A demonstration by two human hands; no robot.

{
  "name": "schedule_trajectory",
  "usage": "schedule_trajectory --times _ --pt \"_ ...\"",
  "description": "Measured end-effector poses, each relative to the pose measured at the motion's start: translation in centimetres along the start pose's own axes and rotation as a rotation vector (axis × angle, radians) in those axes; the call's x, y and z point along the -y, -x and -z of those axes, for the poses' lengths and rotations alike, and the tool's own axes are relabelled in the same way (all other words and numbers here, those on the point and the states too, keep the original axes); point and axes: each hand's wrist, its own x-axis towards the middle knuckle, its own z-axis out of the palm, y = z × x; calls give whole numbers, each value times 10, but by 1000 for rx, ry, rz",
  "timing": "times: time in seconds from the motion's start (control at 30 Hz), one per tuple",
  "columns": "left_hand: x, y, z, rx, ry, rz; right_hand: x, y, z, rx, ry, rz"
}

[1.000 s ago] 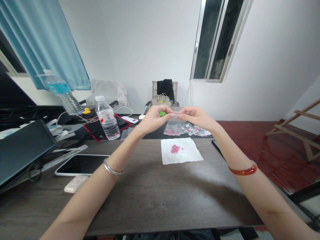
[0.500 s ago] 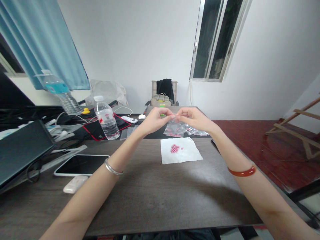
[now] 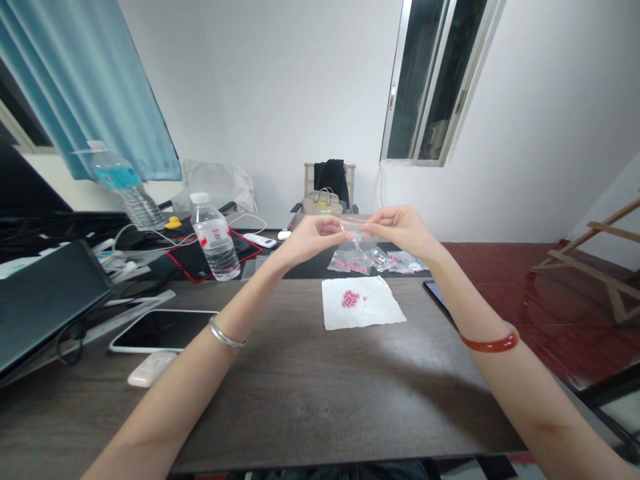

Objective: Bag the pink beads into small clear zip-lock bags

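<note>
My left hand (image 3: 309, 239) and my right hand (image 3: 399, 229) are raised above the far side of the dark table (image 3: 310, 387), fingertips almost meeting. Between them they pinch the top edge of a small clear plastic bag (image 3: 353, 235) that hangs down. Below it lie several filled clear bags with pink beads (image 3: 380, 262). A white paper sheet (image 3: 361, 303) lies flat on the table, and a small cluster of pink beads (image 3: 350, 298) rests on it. A silver bangle is on my left wrist, a red one on my right.
A tablet (image 3: 163, 329) and a white remote (image 3: 151, 367) lie at the left, beside a dark laptop (image 3: 45, 300). Two water bottles (image 3: 215, 237) stand behind, among cables. A phone (image 3: 436, 293) lies at the right table edge. A chair with a bag (image 3: 327, 190) stands at the wall.
Both hands rose slightly and shifted, still holding the small bag between them. The green item seen at my left fingers a second ago is out of sight.
</note>
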Motion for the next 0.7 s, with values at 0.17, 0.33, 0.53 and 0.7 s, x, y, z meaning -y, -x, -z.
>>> schedule_trajectory --times 0.17,0.33,0.53,0.7 --pt "6 2 0 211 -65 113 -3 -1 9 -91 18 7" --pt "11 1 -4 217 34 145 -4 -3 12 -96 5 33" --pt "13 0 -10 208 177 172 -6 -4 8 -74 -45 42" --pt "12 1 -11 181 210 187 -7 -4 9 -54 -28 24"
